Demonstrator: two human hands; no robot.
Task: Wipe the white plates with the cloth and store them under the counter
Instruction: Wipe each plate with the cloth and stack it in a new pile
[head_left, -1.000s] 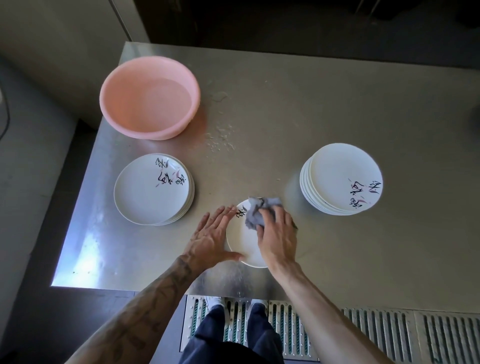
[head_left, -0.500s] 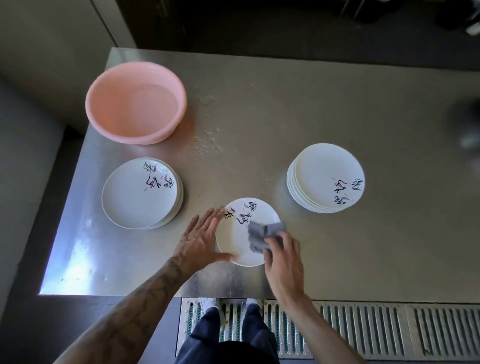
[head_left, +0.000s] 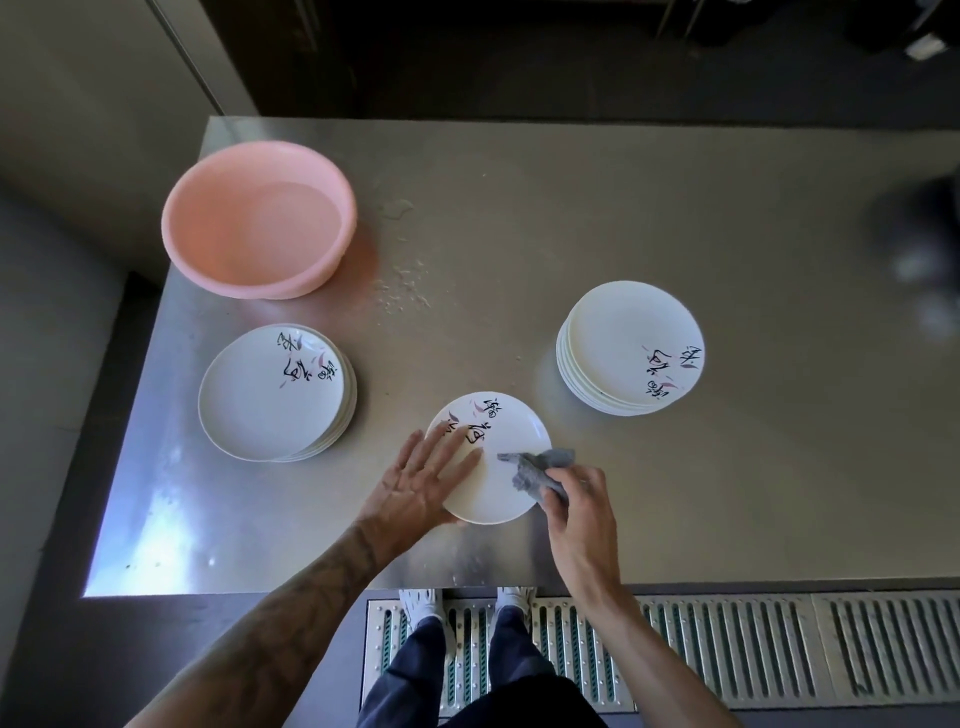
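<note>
Head view: left hand (head_left: 415, 483) flat on the plate (head_left: 501, 491), fingers straight; right hand (head_left: 582, 506), grip curled tight, pinches the cloth (head_left: 535, 464).

Dim, left-edge glare (right side blurred)

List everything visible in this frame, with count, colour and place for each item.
counter: one, steel, fills the middle of the view
basin: one, pink, far left corner of the counter
water drops: a scatter, right of the basin
left stack of plates: several, white with lettering, near left
right stack of plates: several, white with lettering, right of centre
single plate: one, white with lettering, near edge
cloth: one, grey, on the single plate's right rim
floor grate: metal, below the counter edge
shoes: two, white, on the grate
left hand: flat on the single plate
right hand: grips the cloth
</note>
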